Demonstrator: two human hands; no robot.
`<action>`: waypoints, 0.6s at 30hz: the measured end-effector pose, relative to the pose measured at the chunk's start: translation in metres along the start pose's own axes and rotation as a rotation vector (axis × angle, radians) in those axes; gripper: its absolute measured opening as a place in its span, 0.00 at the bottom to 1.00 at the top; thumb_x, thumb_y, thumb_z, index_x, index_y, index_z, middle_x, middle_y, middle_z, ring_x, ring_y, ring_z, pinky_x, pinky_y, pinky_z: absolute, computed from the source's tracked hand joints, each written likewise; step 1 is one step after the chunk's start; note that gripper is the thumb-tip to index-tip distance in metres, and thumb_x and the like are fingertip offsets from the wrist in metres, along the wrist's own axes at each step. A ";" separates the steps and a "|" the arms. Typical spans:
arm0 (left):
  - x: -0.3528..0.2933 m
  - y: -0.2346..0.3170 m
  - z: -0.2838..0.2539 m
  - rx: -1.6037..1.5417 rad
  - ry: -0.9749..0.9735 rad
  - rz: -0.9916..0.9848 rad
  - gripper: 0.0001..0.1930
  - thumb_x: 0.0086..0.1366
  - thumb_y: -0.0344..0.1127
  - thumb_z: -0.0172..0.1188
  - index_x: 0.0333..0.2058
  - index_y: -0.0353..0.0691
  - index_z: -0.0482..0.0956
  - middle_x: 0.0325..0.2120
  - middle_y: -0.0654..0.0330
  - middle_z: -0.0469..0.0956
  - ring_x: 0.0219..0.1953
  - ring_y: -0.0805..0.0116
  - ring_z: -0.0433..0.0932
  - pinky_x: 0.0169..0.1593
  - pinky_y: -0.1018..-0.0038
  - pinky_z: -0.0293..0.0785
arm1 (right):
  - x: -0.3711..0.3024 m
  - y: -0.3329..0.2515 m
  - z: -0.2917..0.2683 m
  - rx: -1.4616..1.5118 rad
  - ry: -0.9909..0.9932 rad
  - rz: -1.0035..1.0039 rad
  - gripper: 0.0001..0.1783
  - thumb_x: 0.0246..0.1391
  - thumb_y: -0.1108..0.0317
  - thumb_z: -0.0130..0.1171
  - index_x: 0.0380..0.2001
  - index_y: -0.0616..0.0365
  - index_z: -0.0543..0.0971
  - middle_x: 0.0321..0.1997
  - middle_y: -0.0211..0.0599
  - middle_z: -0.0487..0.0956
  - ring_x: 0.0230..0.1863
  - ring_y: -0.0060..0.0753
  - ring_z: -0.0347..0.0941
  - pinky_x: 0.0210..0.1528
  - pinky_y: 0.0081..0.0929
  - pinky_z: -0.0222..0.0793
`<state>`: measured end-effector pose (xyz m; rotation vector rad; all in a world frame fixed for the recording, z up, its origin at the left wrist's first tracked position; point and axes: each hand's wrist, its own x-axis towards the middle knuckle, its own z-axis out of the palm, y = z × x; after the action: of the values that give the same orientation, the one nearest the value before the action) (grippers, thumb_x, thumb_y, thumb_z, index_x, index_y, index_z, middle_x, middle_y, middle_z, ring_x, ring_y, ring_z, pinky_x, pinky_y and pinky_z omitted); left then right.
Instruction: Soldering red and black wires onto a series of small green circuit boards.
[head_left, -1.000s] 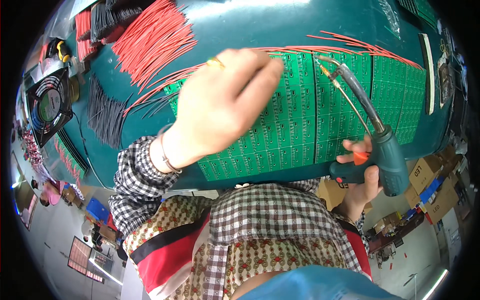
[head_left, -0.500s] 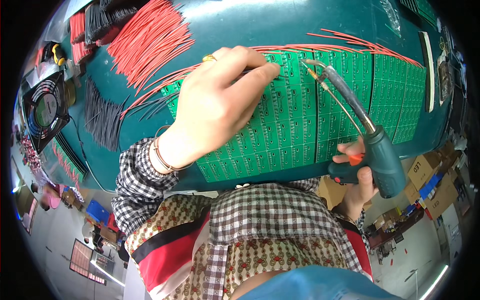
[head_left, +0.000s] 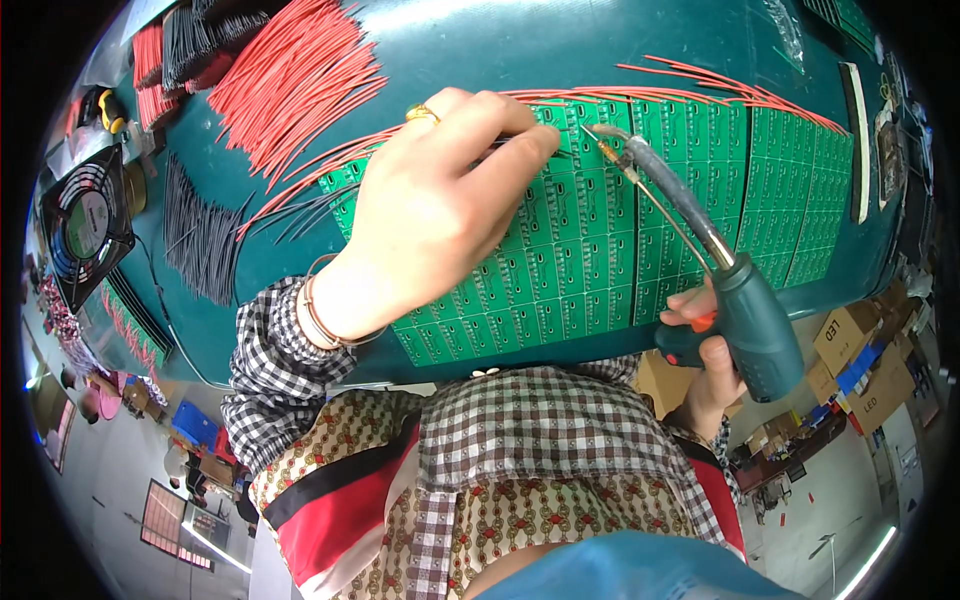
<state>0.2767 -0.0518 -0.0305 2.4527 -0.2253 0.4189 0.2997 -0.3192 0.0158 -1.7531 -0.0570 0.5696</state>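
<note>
My right hand [head_left: 712,350] is wrapped round the grip of a dark green soldering gun [head_left: 757,335]. A thin solder feed tube runs along its bent barrel to the tip, which hovers over the upper rows of a green circuit board panel [head_left: 520,300]. Just left of that tip, my left hand [head_left: 440,200] rests over the panel with thumb and forefinger pinched. A short dark end, seemingly of a black wire [head_left: 564,153], pokes out past the fingertips; the rest is under the hand. Red wires [head_left: 640,96] lie along the panel's far edge.
Loose piles of red wires [head_left: 300,85] and black wires [head_left: 200,235] lie at the left. A black fan [head_left: 88,225] stands at the table's left edge. More circuit board panels [head_left: 795,190] extend right, beside a white-and-black strip [head_left: 855,145]. Cardboard boxes [head_left: 880,385] sit at lower right.
The soldering gun has shifted slightly left, bringing its tip closer to my left fingertips. My left hand has stayed nearly in place.
</note>
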 end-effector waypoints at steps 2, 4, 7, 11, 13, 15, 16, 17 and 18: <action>0.000 0.000 0.001 0.003 -0.001 0.003 0.17 0.40 0.18 0.60 0.33 0.35 0.78 0.29 0.59 0.75 0.29 0.64 0.73 0.30 0.74 0.68 | -0.001 0.000 0.001 -0.018 -0.002 0.002 0.37 0.46 0.48 0.60 0.45 0.74 0.68 0.29 0.42 0.74 0.32 0.39 0.74 0.31 0.32 0.75; 0.000 0.000 0.001 0.003 -0.001 0.006 0.17 0.40 0.18 0.60 0.33 0.35 0.78 0.29 0.59 0.75 0.28 0.64 0.73 0.30 0.74 0.67 | -0.001 0.000 0.002 -0.030 -0.012 0.002 0.36 0.46 0.49 0.59 0.45 0.74 0.68 0.29 0.42 0.74 0.32 0.39 0.74 0.31 0.32 0.75; -0.001 0.000 0.001 0.001 0.009 0.014 0.17 0.40 0.18 0.60 0.33 0.35 0.78 0.29 0.60 0.75 0.28 0.65 0.72 0.29 0.74 0.67 | -0.001 -0.001 0.003 -0.040 -0.013 0.001 0.36 0.46 0.49 0.59 0.45 0.74 0.68 0.29 0.42 0.74 0.32 0.39 0.73 0.31 0.32 0.75; -0.001 -0.001 0.001 -0.004 0.014 0.013 0.17 0.40 0.18 0.60 0.33 0.35 0.78 0.28 0.60 0.75 0.27 0.65 0.72 0.29 0.75 0.66 | 0.000 -0.004 0.005 -0.043 -0.012 -0.001 0.36 0.46 0.49 0.59 0.45 0.74 0.68 0.28 0.43 0.74 0.31 0.39 0.73 0.32 0.32 0.74; -0.001 -0.001 0.001 -0.003 0.018 0.017 0.17 0.40 0.18 0.60 0.33 0.35 0.78 0.28 0.60 0.75 0.27 0.65 0.72 0.29 0.75 0.66 | 0.000 -0.004 0.004 -0.056 -0.018 0.002 0.36 0.46 0.48 0.59 0.44 0.74 0.69 0.28 0.43 0.74 0.30 0.39 0.73 0.32 0.32 0.74; 0.000 -0.001 0.001 -0.002 0.009 0.018 0.16 0.40 0.18 0.60 0.33 0.35 0.78 0.28 0.60 0.75 0.27 0.65 0.72 0.29 0.75 0.66 | 0.001 -0.004 0.004 -0.060 -0.019 0.001 0.36 0.46 0.48 0.59 0.44 0.74 0.69 0.28 0.42 0.74 0.30 0.38 0.73 0.32 0.32 0.73; 0.000 -0.001 0.001 -0.003 0.009 0.017 0.16 0.40 0.18 0.60 0.33 0.35 0.78 0.28 0.60 0.75 0.27 0.65 0.72 0.29 0.75 0.66 | 0.002 -0.004 0.005 -0.066 -0.022 -0.001 0.36 0.46 0.48 0.59 0.44 0.74 0.69 0.27 0.42 0.74 0.29 0.38 0.73 0.33 0.32 0.73; 0.000 -0.001 0.001 -0.002 0.010 0.018 0.16 0.40 0.18 0.60 0.33 0.35 0.78 0.28 0.60 0.74 0.27 0.65 0.72 0.29 0.75 0.66 | 0.002 -0.005 0.006 -0.067 -0.022 0.000 0.36 0.46 0.48 0.59 0.44 0.74 0.69 0.27 0.42 0.74 0.29 0.38 0.73 0.33 0.32 0.73; -0.001 -0.001 0.001 -0.001 0.010 0.019 0.16 0.40 0.18 0.60 0.33 0.35 0.78 0.28 0.60 0.74 0.27 0.65 0.72 0.29 0.75 0.66 | 0.002 -0.006 0.007 -0.071 -0.019 0.009 0.36 0.46 0.48 0.59 0.43 0.74 0.69 0.28 0.42 0.74 0.30 0.38 0.73 0.33 0.32 0.73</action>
<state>0.2768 -0.0515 -0.0322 2.4482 -0.2443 0.4394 0.3004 -0.3110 0.0197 -1.8173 -0.0835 0.5978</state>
